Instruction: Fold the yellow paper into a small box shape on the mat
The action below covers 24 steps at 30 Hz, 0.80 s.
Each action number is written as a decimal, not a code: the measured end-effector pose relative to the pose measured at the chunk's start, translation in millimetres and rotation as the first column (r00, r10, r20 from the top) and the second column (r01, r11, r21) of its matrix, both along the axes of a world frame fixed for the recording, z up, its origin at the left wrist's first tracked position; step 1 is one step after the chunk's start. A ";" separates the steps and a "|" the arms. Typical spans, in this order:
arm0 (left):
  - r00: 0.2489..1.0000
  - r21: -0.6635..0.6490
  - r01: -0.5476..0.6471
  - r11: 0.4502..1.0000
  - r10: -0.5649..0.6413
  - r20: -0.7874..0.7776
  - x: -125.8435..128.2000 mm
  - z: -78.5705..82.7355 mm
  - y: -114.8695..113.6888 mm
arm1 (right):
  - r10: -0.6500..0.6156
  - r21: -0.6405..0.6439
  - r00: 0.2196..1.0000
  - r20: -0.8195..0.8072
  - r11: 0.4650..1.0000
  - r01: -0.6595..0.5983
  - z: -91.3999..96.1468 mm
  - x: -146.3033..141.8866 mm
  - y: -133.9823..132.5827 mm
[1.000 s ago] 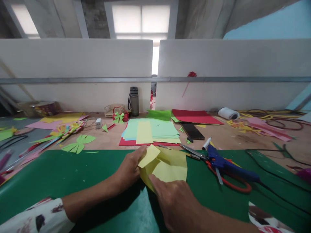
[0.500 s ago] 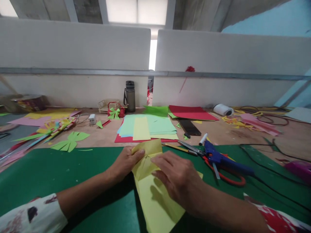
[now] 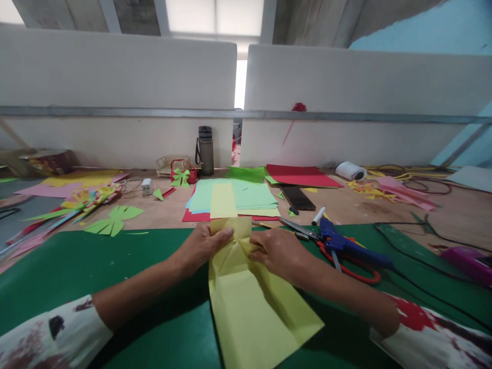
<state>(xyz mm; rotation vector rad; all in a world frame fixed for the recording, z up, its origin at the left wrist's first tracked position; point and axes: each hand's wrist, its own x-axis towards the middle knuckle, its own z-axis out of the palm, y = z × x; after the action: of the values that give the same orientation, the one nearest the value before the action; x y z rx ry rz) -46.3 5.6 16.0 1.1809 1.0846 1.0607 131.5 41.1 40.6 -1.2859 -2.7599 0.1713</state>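
Note:
A creased sheet of yellow paper (image 3: 246, 312) is held up over the green cutting mat (image 3: 154, 302), its lower end spreading toward me. My left hand (image 3: 203, 246) grips its upper left edge, thumb on top. On the other side my right hand (image 3: 279, 253) pinches the paper at the gathered folds near the top, fingers curled. Folds fan out from a puckered point between both hands. Just right of my right hand lie scissors (image 3: 361, 272) with red handles, partly under a blue glue gun (image 3: 346, 246).
Behind the hands are stacked coloured sheets (image 3: 249, 197), a phone (image 3: 298, 198), a white marker (image 3: 319, 215) and a dark bottle (image 3: 206, 151). Green paper cutouts (image 3: 114, 220) lie at left. The glue gun's black cord (image 3: 434, 297) trails right across the mat.
My right hand has closed on the paper's right side and drawn back slightly. The paper is more gathered at the top, and its lower right part has flared out to the right.

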 end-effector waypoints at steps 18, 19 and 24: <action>0.650 0.552 -0.092 0.829 0.470 -0.598 -17.2 24.8 7.6 | -0.026 -0.149 0.991 -0.133 0.989 0.006 -17.7 7.0 -5.9; 0.636 0.477 0.011 0.879 0.362 -0.681 -13.8 28.9 4.8 | -0.001 -0.142 0.989 -0.149 0.990 -0.021 -17.7 6.8 -6.9; 0.348 0.206 0.211 0.956 0.123 -0.929 -0.3 23.2 -0.9 | 0.058 -0.130 0.980 -0.191 0.988 -0.084 -20.0 8.7 -9.4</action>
<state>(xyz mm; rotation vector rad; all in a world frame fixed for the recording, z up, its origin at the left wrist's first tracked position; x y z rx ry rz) -46.6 4.6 39.2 2.2031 1.7949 0.3771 140.2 31.8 20.7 -1.1345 -2.6745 0.4709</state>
